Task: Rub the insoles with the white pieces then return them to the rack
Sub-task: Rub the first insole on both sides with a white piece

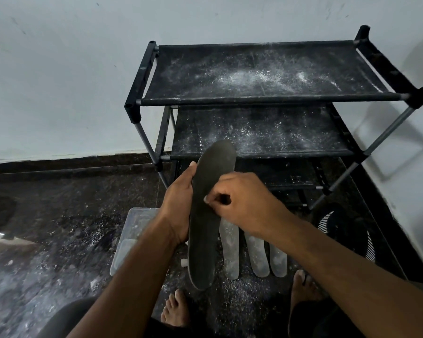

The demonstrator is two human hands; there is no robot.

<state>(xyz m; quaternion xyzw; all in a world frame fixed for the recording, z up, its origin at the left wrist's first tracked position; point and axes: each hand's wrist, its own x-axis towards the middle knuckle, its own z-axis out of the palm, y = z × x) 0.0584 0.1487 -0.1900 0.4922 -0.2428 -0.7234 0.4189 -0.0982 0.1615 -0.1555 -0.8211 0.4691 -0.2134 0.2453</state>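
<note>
A dark grey insole point(205, 230) stands nearly upright in front of me, toe up. My left hand point(178, 206) grips its left edge at mid-length. My right hand point(244, 203) is curled against the insole's face, fingertips pinched together; whatever it holds is hidden inside the fingers. Three pale, powder-coated insoles point(230, 250) lie side by side on the floor below my right wrist. The black fabric shoe rack point(261, 98) stands just beyond, its top and second shelves dusted with white powder and bare of insoles.
A clear plastic box point(130, 240) sits on the floor left of the held insole, with a small white piece point(184, 262) beside it. White dust covers the dark floor. My bare feet point(176, 308) are below. A striped dark object point(347, 230) lies at right, near the wall.
</note>
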